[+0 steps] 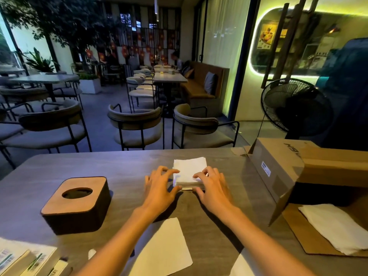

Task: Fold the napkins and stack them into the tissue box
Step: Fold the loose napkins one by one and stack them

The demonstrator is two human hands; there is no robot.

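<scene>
- Left hand [159, 183] and right hand [212, 184], fingers spread, press flat on the two sides of the folded napkin stack [189, 172]; neither grips it
- Stack lies mid-surface [123, 166]
- Tissue box [76, 204] stands left, apart; one loose napkin [161, 250] lies nearer

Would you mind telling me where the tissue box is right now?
In the head view, the tissue box sits on the table's left side, left of the left hand and apart from the napkin stack.

Both bare forearms reach forward, left hand [159, 184] and right hand [213, 186] palm-down, fingers spread and curled
</scene>
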